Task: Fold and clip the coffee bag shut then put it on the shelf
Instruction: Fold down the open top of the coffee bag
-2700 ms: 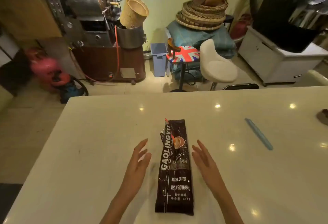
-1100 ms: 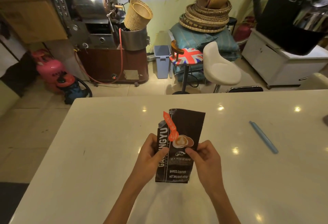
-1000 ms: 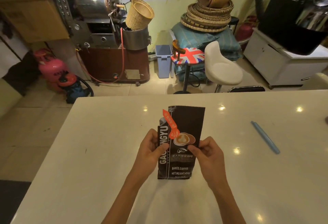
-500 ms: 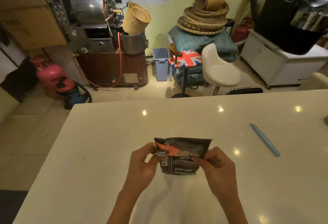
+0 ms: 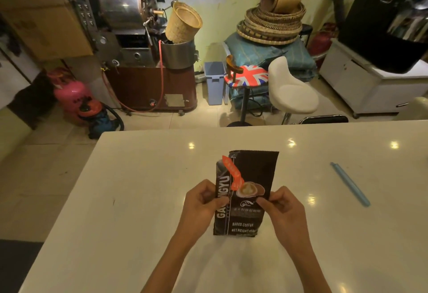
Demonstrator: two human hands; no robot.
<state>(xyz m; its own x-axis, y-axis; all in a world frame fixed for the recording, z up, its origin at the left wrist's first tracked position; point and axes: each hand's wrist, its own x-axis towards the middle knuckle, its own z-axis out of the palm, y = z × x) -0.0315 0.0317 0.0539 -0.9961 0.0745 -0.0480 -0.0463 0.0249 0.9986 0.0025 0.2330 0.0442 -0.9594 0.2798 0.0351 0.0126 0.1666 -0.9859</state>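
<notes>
Dark coffee bag (image 5: 246, 190) upright on white bench (image 5: 139, 200), left hand (image 5: 201, 202) and right hand (image 5: 281, 207) fingers pinching its side edges, top unfolded, blue clip (image 5: 349, 183) well right of the bag

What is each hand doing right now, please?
Left hand: closed, pinching the left edge of the coffee bag.
Right hand: closed, pinching the bag's right edge.

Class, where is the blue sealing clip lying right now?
In the head view, the blue clip lies on the white table, right of the coffee bag, untouched.
</notes>
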